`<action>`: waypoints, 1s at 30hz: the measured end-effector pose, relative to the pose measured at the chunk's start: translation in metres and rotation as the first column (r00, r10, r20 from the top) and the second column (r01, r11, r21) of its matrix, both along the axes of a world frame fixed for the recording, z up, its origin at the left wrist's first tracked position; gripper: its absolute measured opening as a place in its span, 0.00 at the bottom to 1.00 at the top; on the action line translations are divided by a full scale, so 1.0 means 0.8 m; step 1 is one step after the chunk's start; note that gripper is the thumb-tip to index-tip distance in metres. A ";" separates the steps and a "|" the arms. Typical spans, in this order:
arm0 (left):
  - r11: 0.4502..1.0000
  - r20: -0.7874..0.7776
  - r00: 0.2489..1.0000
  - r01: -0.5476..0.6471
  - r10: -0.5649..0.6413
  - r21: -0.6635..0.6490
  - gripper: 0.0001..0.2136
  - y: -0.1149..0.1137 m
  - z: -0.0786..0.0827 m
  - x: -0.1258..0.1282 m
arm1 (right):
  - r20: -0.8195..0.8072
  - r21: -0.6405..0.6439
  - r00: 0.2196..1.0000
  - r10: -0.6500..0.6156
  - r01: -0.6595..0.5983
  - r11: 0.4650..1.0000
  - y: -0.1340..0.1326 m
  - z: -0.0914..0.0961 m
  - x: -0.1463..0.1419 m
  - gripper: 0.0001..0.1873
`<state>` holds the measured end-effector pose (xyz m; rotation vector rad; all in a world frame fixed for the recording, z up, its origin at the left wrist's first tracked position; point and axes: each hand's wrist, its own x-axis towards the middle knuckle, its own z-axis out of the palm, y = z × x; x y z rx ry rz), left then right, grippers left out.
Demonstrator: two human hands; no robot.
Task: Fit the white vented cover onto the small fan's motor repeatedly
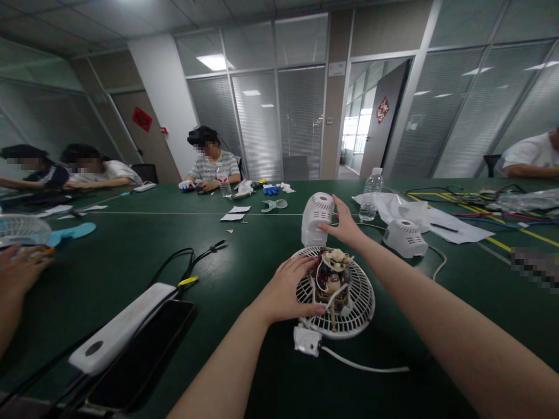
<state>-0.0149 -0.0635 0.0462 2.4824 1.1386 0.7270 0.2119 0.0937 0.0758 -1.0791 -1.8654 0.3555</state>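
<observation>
A white fan grille (364, 308) lies on the table in front of me, its bared motor and wiring (334, 279) facing up. My left hand (290, 291) rests on the grille's left side, with fingers and thumb spread around the motor and holding it. Just beyond the grille stands a white vented motor housing (315, 218). My right hand (347, 224) grips its right side between thumb and fingers. A small white box-shaped part (307, 340) with a cord sits at the near edge of the grille.
Another white vented housing (406, 237) stands to the right, near a water bottle (372, 195) and crumpled white plastic. On the left are a power strip (126, 326), a black phone (142, 355) and cables. A person's hand (20, 273) is at far left; other people sit around the table.
</observation>
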 end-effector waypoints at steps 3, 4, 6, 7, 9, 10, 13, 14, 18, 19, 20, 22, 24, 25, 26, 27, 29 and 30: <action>1.000 0.003 1.000 0.011 -0.011 0.005 0.48 0.000 0.002 0.000 | -0.055 -0.008 0.996 0.063 -0.064 0.998 0.010 -0.001 -0.004 0.50; 1.000 0.003 1.000 0.013 -0.013 0.007 0.48 0.000 0.002 0.000 | -0.077 -0.008 0.994 0.077 -0.078 0.997 0.010 -0.002 -0.004 0.47; 1.000 0.000 1.000 0.013 -0.013 0.009 0.48 0.000 0.003 0.000 | -0.119 -0.003 0.989 0.093 -0.094 0.996 0.007 -0.001 -0.005 0.42; 1.000 -0.001 1.000 0.012 -0.012 0.010 0.48 -0.001 0.004 0.000 | -0.139 0.003 0.986 0.096 -0.097 0.995 0.005 -0.001 -0.005 0.41; 1.000 -0.005 1.000 0.011 -0.011 0.010 0.48 -0.001 0.004 0.000 | -0.183 0.021 0.979 0.095 -0.092 0.996 0.001 0.000 -0.006 0.39; 1.000 -0.006 1.000 0.009 -0.009 0.011 0.48 -0.001 0.004 0.000 | -0.207 0.031 0.974 0.088 -0.084 0.996 0.000 0.001 -0.006 0.39; 1.000 -0.013 1.000 0.001 -0.001 0.009 0.47 -0.002 0.004 0.000 | -0.289 0.036 0.956 0.049 -0.040 0.999 -0.006 0.007 -0.003 0.40; 1.000 -0.014 1.000 -0.003 0.003 0.007 0.48 -0.002 0.004 0.000 | -0.316 0.030 0.948 0.031 -0.023 0.999 -0.009 0.010 0.000 0.41; 1.000 -0.015 1.000 -0.011 0.011 -0.001 0.48 -0.002 0.005 0.000 | -0.434 -0.013 0.900 -0.025 0.022 1.000 -0.038 0.022 0.014 0.41; 1.000 -0.016 1.000 -0.013 0.013 -0.001 0.48 -0.002 0.005 0.000 | -0.483 -0.033 0.875 -0.031 0.017 0.999 -0.049 0.024 0.018 0.40; 1.000 -0.016 1.000 -0.013 0.013 0.001 0.48 -0.002 0.006 -0.001 | -0.536 -0.055 0.844 -0.033 0.004 0.998 -0.062 0.025 0.023 0.40; 1.000 -0.013 1.000 -0.009 0.009 0.010 0.48 -0.003 0.006 -0.001 | -0.619 -0.093 0.785 -0.032 -0.033 0.995 -0.092 0.026 0.032 0.38; 1.000 -0.011 1.000 -0.004 0.004 0.019 0.48 -0.003 0.006 -0.001 | -0.653 -0.116 0.757 -0.030 -0.061 0.991 -0.124 0.023 0.039 0.36; 1.000 -0.009 1.000 -0.005 0.005 0.024 0.47 -0.004 0.006 -0.001 | -0.663 -0.121 0.748 -0.033 -0.064 0.991 -0.139 0.021 0.042 0.36; 1.000 -0.008 1.000 -0.008 0.008 0.028 0.47 -0.004 0.006 -0.001 | -0.668 -0.121 0.744 -0.030 -0.069 0.990 -0.153 0.018 0.044 0.36; 0.999 -0.006 1.000 -0.013 0.013 0.035 0.48 -0.004 0.005 -0.001 | -0.667 -0.116 0.745 -0.025 -0.070 0.991 -0.165 0.015 0.046 0.36; 0.999 -0.001 1.000 -0.023 0.023 0.048 0.48 -0.004 0.003 0.001 | -0.650 -0.099 0.760 -0.005 -0.079 0.992 -0.183 0.009 0.046 0.38; 0.998 0.000 1.000 -0.026 0.026 0.052 0.48 -0.004 0.002 0.001 | -0.633 -0.089 0.774 0.011 -0.087 0.992 -0.189 0.007 0.045 0.38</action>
